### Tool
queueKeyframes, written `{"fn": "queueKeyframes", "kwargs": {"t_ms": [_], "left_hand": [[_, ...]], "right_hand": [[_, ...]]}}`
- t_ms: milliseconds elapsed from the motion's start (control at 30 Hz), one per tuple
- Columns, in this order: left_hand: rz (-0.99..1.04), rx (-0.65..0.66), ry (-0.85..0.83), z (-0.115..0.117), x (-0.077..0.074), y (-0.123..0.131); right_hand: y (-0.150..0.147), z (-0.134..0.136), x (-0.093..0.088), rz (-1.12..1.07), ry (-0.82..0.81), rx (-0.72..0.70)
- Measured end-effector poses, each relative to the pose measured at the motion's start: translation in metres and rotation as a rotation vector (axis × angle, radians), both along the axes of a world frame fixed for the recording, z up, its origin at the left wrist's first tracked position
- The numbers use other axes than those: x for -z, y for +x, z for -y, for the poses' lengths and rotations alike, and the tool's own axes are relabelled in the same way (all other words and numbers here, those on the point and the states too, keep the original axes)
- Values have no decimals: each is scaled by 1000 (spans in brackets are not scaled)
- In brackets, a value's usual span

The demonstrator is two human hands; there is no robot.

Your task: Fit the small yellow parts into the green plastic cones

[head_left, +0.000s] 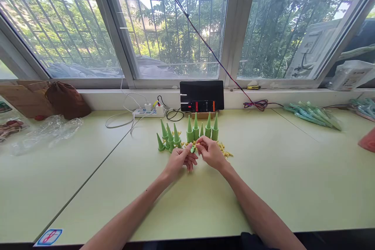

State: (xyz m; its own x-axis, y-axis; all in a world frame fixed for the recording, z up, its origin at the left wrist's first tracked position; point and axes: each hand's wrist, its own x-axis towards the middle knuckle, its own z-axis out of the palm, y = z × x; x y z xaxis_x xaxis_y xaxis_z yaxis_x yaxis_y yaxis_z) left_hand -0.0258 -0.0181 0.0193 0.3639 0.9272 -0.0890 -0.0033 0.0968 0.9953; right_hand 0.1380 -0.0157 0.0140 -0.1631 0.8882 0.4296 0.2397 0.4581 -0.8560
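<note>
My left hand (182, 159) is closed on a small green piece (192, 149), held between thumb and fingers; its exact kind is too small to make out. Against it, my right hand (211, 151) pinches a small yellow piece (197, 146). Both hands are close together just above the table. Green cone-topped towers (190, 133) stand upright behind the hands, with a shorter green cone among them. More green cones (170, 137) are grouped to the left of my left hand. Loose small yellow pieces (225, 151) lie around and partly behind my right hand.
A dark tablet (202, 93) leans at the back, with a phone (205, 106) before it. A power strip (149, 112) with cables sits left of it. Green plastic bags (312, 115) lie at right. A brown bag (68, 99) and clear plastic (48, 133) are at left.
</note>
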Motion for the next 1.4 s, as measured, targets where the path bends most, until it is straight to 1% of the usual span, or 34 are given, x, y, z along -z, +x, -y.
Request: {"fn": "queueKeyframes", "kwargs": {"t_ms": [233, 500, 767, 933, 1233, 1400], "left_hand": [[-19, 9, 37, 2, -1, 1], [-91, 14, 138, 4, -2, 2], [-164, 25, 208, 4, 1, 1], [-200, -8, 261, 5, 2, 2], [-355, -40, 391, 5, 7, 0], [-411, -85, 454, 6, 8, 0]], "right_hand": [[0, -1, 1, -2, -16, 14], [0, 0, -1, -17, -26, -4], [-1, 0, -1, -36, -26, 3], [0, 0, -1, -47, -40, -3], [0, -1, 1, -48, -50, -9], [0, -1, 0, -65, -61, -20]]}}
